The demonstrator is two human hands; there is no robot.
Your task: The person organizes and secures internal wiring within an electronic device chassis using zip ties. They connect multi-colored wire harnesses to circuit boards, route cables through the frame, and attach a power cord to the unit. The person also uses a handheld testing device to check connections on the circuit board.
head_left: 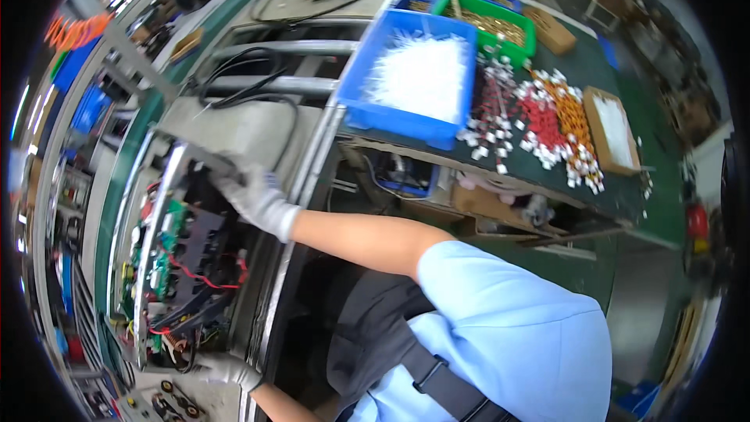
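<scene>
A metal-framed electronics chassis with green circuit boards, black parts and red and black wires lies on the line at the left, between my two gloved hands. My right hand, in a white glove, reaches to its far end. The fingers there are closed round the dark corner of the frame, and their tips are partly hidden and blurred. At the near end, my left hand, also gloved, is closed on the chassis beside copper-coloured parts and a black cable. Some of its fingers are hidden behind the unit.
To the right stands a bench with a blue bin of white strips, a green bin of brass-coloured pieces, red and orange wire bundles and a cardboard box. Black cable lies across the line beyond the chassis. Metal rails edge the line.
</scene>
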